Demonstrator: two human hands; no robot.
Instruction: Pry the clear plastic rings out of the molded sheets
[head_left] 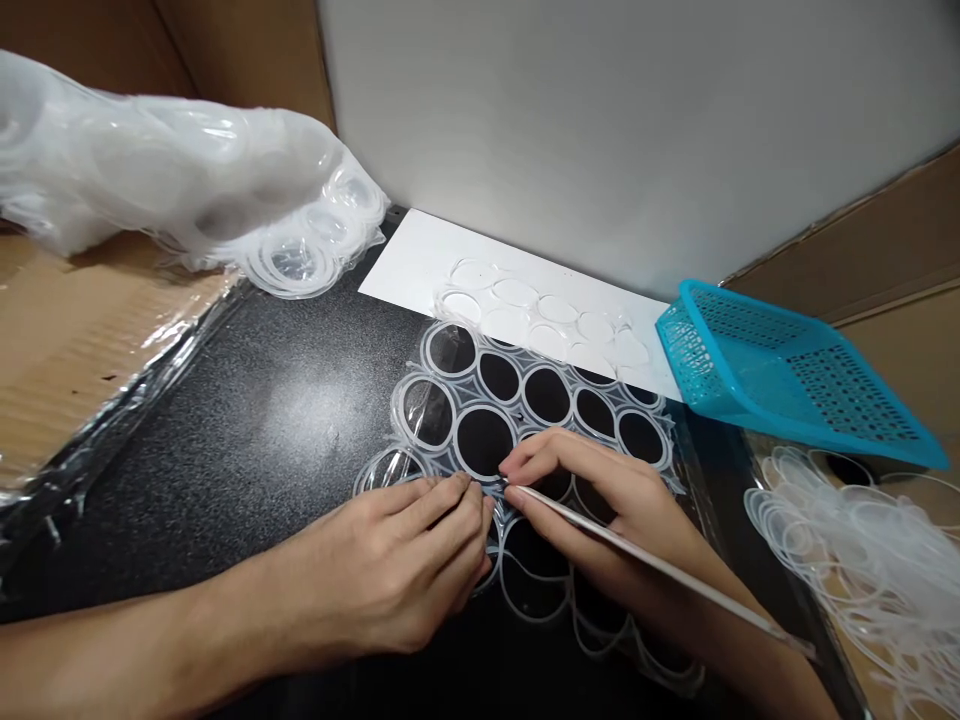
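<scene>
Left hand (416, 560), right hand (611, 490), ring-sheet (516, 437) beneath

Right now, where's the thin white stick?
In the head view, the white stick is right of centre, in the right hand, its tip near the left hand.

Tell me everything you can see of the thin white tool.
The thin white tool is long, straight and pen-like; its material is unclear. The right hand pinches it near its front end. It slants back toward the view's lower right, its tail end blurred. The tip points at the clear ring sheet; whether they touch is unclear.
</scene>
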